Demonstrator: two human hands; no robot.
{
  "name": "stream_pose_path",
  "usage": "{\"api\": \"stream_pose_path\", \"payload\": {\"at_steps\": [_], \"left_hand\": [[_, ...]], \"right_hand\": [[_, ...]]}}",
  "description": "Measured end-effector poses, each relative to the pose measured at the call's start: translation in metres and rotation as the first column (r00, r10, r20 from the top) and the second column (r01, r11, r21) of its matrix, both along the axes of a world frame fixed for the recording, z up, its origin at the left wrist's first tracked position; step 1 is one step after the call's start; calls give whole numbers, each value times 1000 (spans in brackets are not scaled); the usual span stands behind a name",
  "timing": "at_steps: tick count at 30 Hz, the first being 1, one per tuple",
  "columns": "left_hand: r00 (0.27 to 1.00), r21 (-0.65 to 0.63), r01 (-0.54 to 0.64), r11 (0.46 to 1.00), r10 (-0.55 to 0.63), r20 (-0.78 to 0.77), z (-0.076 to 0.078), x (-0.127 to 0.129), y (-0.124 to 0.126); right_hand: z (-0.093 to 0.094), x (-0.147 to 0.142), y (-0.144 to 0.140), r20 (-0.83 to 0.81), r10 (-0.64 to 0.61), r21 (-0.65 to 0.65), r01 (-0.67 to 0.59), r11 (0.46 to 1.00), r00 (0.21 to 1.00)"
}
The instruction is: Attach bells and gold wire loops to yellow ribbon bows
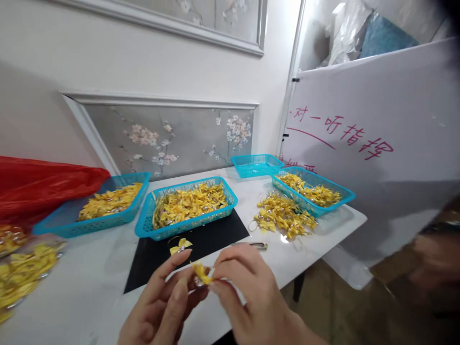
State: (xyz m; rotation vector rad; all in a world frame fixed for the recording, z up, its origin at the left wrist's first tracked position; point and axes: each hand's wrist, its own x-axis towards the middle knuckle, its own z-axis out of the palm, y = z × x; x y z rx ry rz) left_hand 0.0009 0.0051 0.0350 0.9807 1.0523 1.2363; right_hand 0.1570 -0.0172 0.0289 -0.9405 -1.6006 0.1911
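1. White counter (305, 249) against a panelled wall carried four blue baskets; three held yellow bows, the far basket (256, 165) looked bare.
2. Loose pile of bows (283, 216) sat unsorted; judged plenty left.
3. One finished bow (180, 246) lay on the black mat (215, 239).
4. Left hand (161, 306) and right hand (251, 292) both pinched a yellow bow (201, 273), fingertips closed on it, low over the counter's front edge.

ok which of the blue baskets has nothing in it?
The small far basket by the wall, behind the right-hand one. The other three baskets hold yellow bows; this one shows only bare mesh.
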Motion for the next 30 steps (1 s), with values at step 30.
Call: {"api": "stream_pose_path", "payload": {"at_steps": [30], "left_hand": [[942, -28, 293, 956, -284, 180, 15, 58, 0]], "right_hand": [[-6, 49, -1, -451, 2, -475, -241, 846, 893]]}}
